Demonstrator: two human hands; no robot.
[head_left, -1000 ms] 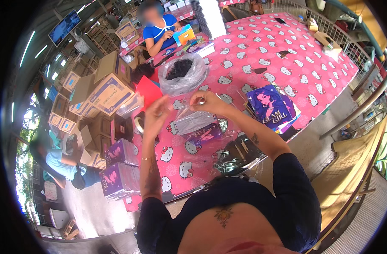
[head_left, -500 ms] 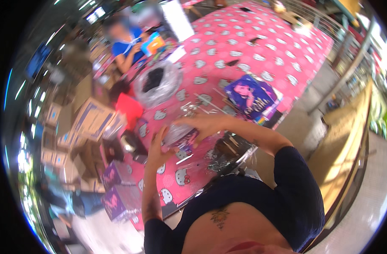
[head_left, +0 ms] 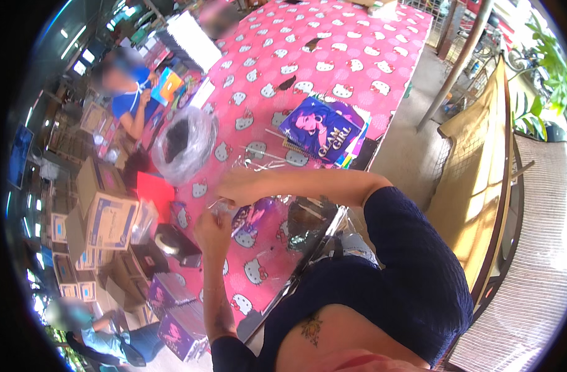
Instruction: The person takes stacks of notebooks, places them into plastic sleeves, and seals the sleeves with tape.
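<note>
My left hand [head_left: 212,228] and my right hand [head_left: 239,186] meet over the pink table, fingers closed. Between them they pinch a piece of clear plastic [head_left: 220,207], partly hidden by the fingers. Just right of the left hand, a purple printed item [head_left: 253,216] lies low by the table, partly under glossy plastic; whether it is joined to the pinched piece I cannot tell. Beyond the right forearm rests a stack of purple illustrated books [head_left: 323,130]. A dark tape dispenser [head_left: 178,245] with a pale roll stands left of my left hand.
A clear plastic bag [head_left: 185,146] with dark contents sits far left, near a red sheet [head_left: 155,195]. Cardboard boxes [head_left: 110,217] are piled at the left, above purple packs [head_left: 183,328]. One person [head_left: 127,99] works across the table; another [head_left: 103,335] is at lower left.
My hands have come together, from being apart around a plastic-covered purple item to pinching clear plastic. The view has turned, so the table's things sit further left.
</note>
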